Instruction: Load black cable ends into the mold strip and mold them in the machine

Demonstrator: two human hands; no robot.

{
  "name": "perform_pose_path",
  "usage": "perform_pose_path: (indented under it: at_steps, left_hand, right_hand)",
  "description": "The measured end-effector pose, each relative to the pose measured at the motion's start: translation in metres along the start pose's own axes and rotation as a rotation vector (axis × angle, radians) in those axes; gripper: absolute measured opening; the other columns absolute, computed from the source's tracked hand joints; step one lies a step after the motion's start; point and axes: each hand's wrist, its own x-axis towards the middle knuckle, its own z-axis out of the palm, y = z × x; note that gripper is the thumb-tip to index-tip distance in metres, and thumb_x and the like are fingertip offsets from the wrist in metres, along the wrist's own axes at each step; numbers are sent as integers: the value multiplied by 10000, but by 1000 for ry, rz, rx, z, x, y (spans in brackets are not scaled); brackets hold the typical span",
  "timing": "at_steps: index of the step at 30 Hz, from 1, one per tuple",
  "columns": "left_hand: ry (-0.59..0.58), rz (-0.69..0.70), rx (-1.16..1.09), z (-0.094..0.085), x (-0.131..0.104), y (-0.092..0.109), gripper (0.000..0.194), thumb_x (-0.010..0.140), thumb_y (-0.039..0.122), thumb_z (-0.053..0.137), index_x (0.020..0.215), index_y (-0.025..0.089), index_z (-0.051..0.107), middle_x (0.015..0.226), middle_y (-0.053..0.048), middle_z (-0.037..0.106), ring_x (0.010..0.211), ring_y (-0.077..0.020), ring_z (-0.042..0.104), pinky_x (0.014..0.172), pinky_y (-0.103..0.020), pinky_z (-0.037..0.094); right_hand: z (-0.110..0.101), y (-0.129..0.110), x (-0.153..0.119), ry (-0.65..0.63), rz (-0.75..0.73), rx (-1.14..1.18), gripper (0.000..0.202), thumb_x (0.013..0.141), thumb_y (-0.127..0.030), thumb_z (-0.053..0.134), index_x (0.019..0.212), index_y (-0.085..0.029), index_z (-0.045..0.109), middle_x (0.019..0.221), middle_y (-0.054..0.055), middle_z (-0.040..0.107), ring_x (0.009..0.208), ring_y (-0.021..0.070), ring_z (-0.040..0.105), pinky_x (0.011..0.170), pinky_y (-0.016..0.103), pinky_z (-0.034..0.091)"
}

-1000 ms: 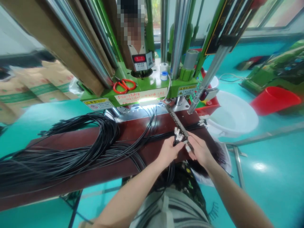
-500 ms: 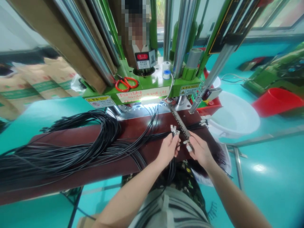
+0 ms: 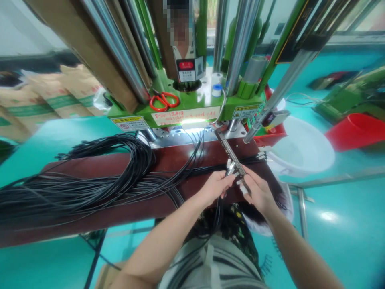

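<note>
**Work Seemingly Standing Midway**

The left hand [image 3: 215, 187] is pinching a bunch of metal connectors [image 3: 231, 167]; the right hand [image 3: 258, 189] is gripping a slotted metal bar [image 3: 230, 151], which is reaching beyond its fingers. Connectors are waiting in the left fingers; how many are sitting in the bar, one cannot tell. Left of the fingers, black cables [image 3: 75, 196] are spreading over the brown tabletop [image 3: 174, 158]. Beyond the fingers, a green press [image 3: 188, 105] is standing; rightward, a white tub [image 3: 319, 162] is showing.
</note>
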Motion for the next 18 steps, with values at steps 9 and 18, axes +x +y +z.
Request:
perform_pose_path:
  at_steps: [9,18]
  left_hand:
    - [122,96,-17,4,1,-13,341,756,459,543,621,167,431,490,76,361,345,-27,298,322,-166,239]
    - [281,202,-255,-1,-1,-1,306,804,471,496,763,218,328,473,120,278,358,-30,232,347,-139,204]
  right_hand:
    - [2,-2,-2,-22,-32,-247,528,793,-459,541,1258,-210,514,648,1,545,415,55,383,306,159,308]
    - [1,-5,2,-21,56,23,489,782,-403,584,1226,-203,533,557,-44,481,364,30,304,281,141,232]
